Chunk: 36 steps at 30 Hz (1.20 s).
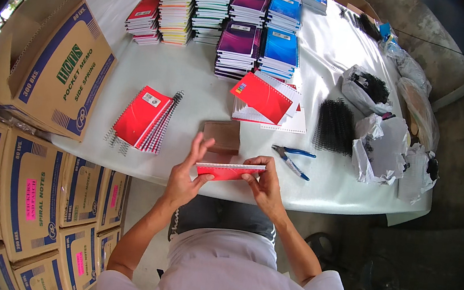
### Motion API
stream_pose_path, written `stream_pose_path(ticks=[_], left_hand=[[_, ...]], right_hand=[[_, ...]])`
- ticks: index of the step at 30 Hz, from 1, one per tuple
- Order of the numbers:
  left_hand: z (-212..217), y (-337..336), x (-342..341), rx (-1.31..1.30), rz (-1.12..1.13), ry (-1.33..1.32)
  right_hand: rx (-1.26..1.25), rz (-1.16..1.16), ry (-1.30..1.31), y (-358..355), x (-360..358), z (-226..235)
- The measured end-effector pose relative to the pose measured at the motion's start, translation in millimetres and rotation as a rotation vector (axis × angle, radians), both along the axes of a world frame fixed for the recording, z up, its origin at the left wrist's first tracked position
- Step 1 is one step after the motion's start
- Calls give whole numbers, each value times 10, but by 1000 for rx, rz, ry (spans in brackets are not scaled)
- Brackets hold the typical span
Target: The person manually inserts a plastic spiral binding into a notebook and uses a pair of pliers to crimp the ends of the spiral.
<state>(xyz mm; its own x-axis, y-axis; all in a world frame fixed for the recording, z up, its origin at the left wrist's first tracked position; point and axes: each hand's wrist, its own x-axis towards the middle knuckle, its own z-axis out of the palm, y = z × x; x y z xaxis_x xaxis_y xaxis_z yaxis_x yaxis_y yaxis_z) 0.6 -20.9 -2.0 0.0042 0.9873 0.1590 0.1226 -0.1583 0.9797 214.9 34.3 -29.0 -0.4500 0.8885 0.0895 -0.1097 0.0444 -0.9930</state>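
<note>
Green and blue lettering covers the large brown carton at your left, bright pink labels mark some stacked boxes below it, and a white sticker sits on the red notebooks lying on the table. Your right hand pinches the right end of a red notebook near the table's front edge, while your left hand is spread wide, fingers raised, thumb against the cover's left end.

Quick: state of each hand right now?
Left hand: open, fingers raised, thumb against the red notebook.
Right hand: closed, holding the notebook's right end.
</note>
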Motion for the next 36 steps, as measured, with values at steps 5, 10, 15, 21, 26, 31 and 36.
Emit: stream_pose_path(ticks=[5, 10, 15, 21, 26, 31, 36], left_hand=[[-81, -86, 49, 1, 115, -96], [564, 35, 276, 403, 239, 900], [549, 177, 362, -24, -203, 1153], [534, 346, 211, 94, -318, 1088], [552, 336, 233, 66, -295, 1095], [443, 291, 190, 129, -260, 1099], [474, 278, 222, 154, -208, 1069]], right_hand=[[126, 62, -249, -100, -82, -22], [133, 42, -227, -152, -93, -39], [255, 226, -306, 176, 264, 187], [781, -668, -1009, 1722, 941, 312], [734, -702, -1665, 2139, 1000, 30], [527, -647, -1397, 2078, 1046, 308], [462, -480, -810, 1801, 1198, 594]])
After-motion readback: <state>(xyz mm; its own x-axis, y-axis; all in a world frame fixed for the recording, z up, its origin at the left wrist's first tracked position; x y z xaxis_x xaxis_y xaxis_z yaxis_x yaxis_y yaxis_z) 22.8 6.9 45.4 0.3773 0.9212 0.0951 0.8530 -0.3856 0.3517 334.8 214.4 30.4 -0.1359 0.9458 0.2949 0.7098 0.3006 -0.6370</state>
